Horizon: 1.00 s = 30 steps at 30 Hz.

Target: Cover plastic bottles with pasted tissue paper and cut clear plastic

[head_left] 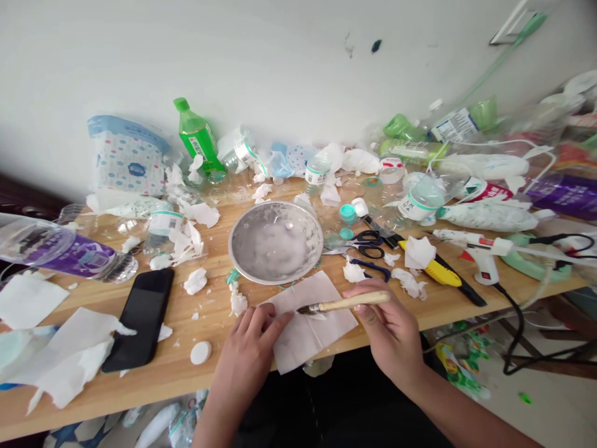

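Between the fingers and thumb of my right hand (389, 330) is a paintbrush with a pale wooden handle (357, 302). Its dark bristles touch a white tissue (308, 342) lying at the table's front edge. My left hand (252, 339) has bent fingers closed at the tissue's left side, holding it against the table. Just behind the tissue stands a metal bowl (236, 252) with a thin, whitish, wet-looking layer inside. Crumpled tissue scraps (194, 282) lie around the bowl.
On the left are a black phone (140, 320), a purple-labelled bottle (84, 252) and loose tissues. Scissors (366, 242), a yellow utility knife (443, 270) and a corded glue gun (482, 252) lie right. A green bottle (200, 140) and cut plastic bottles line the wall.
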### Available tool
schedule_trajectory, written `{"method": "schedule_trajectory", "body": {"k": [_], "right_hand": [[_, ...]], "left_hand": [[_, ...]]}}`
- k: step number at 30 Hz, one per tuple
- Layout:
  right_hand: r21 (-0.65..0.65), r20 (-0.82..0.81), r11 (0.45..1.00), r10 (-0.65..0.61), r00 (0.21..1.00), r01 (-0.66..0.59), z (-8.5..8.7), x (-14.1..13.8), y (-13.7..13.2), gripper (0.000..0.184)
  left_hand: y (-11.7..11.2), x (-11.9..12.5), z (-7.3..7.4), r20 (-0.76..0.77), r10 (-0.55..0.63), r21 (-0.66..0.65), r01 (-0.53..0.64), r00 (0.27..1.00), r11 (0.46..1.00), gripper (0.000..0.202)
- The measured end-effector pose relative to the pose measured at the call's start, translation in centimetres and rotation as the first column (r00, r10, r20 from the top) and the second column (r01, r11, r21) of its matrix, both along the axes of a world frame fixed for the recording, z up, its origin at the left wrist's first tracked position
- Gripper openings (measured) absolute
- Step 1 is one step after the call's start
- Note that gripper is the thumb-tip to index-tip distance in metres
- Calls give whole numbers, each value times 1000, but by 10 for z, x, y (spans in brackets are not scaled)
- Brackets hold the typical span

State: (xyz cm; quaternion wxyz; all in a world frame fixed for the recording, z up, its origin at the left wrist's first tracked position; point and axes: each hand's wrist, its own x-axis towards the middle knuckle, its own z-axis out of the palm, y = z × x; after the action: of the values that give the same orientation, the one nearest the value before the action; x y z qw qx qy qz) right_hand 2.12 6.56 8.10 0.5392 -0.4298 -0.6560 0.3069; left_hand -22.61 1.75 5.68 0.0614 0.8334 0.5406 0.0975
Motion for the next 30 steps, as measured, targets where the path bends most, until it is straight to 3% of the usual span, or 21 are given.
{"method": "schedule_trajectory", "body": {"k": [30], "right_hand": [[60,116,998,7,993,-14,-3,8,-1,15]], "left_hand": [[2,2,0,-64,-19,16,20,998,1000,76]]}}
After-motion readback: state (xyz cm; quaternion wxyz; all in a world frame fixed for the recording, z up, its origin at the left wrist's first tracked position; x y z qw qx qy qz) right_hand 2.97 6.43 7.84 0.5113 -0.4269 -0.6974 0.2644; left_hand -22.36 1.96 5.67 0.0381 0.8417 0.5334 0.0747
